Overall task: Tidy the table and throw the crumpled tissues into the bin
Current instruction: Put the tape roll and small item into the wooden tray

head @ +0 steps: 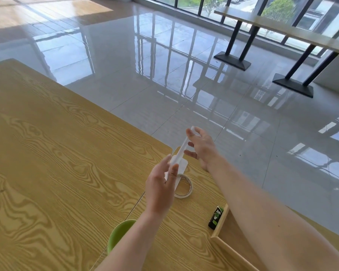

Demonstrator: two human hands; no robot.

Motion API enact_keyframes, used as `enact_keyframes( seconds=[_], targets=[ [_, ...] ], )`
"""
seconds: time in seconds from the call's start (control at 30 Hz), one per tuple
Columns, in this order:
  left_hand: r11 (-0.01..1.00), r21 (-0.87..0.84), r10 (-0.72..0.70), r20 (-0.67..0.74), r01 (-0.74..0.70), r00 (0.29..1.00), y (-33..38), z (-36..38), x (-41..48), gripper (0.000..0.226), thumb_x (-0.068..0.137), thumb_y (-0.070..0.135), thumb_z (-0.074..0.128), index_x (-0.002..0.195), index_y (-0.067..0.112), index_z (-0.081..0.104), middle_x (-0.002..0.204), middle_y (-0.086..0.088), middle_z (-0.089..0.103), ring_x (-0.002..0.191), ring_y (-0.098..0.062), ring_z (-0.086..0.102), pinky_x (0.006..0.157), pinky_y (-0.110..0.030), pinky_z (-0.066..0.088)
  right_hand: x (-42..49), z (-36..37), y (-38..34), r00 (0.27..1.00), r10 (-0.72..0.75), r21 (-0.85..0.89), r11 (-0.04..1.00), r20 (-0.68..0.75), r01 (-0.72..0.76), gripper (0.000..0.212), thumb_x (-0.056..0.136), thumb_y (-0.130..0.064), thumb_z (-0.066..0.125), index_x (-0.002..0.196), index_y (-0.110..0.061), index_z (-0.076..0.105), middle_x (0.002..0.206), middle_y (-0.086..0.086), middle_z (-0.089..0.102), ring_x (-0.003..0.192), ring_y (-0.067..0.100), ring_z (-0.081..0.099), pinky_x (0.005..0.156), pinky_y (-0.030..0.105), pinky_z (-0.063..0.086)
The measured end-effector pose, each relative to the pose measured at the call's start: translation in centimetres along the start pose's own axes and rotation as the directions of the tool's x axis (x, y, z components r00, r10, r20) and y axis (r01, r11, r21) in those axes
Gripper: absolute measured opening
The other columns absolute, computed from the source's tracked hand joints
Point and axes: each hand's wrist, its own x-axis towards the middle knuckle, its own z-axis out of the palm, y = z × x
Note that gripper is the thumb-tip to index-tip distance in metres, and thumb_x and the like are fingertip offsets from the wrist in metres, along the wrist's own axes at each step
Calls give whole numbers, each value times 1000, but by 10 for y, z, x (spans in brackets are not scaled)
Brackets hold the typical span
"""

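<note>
Both my hands hold one thin white sheet [181,151] above the right corner of the wooden table [53,145]. It looks like a tissue or paper pulled into a narrow strip, wider at its lower end. My right hand [201,148] pinches the far top end with its fingertips. My left hand [160,185] grips the near, wider end between thumb and fingers. A roll of white tape [185,189] lies flat on the table just under the sheet, partly hidden by my left hand. No bin and no crumpled tissues are in view.
A green bowl [118,234] sits at the near table edge under my left forearm. A small black-and-green box [215,217] lies in a wooden tray [226,246] at the right. Beyond the table is glossy tiled floor and another table [282,28] by the windows.
</note>
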Motion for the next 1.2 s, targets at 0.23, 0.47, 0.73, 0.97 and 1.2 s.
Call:
enact_keyframes(
  seconds=[0.23,0.47,0.73,0.97,1.2],
  targets=[
    [998,18,-61,-253,67,966,-7,-11,-38,25,84,11,67,103,27,60,88,10,60,81,-5,59,68,-24,53,-43,-78,63,997,-23,-342,940,-73,-3,43,91,-28,69,128,-10,58,106,3,68,94,18,68,84,39,60],
    [808,481,131,417,-340,899,-37,37,-72,28,87,13,59,115,16,63,107,4,62,98,-14,57,81,-28,51,-90,-113,137,982,16,-950,255,190,180,42,85,-44,71,114,-15,62,112,1,59,112,21,54,92,33,48],
    [463,699,2,614,-545,789,-63,70,-34,17,87,4,56,97,17,60,90,-1,59,85,-19,53,71,-30,52,-99,-109,161,962,-35,-957,-116,270,265,59,81,-61,65,114,-13,59,117,9,56,114,30,45,107,40,33],
    [441,737,-73,598,-512,798,-69,82,-25,16,89,2,54,93,17,60,89,0,57,87,-18,49,67,-25,41,-91,-107,169,972,-40,-970,-80,232,228,44,83,-41,68,113,-11,58,120,12,52,118,32,43,117,44,24],
    [467,743,-100,583,-479,806,-65,89,-20,18,89,0,54,90,18,59,89,0,59,85,-17,51,65,-25,36,-87,-100,166,967,-13,-967,7,256,256,34,82,-24,68,110,-8,57,121,13,45,119,34,43,123,47,15]
  ],
)
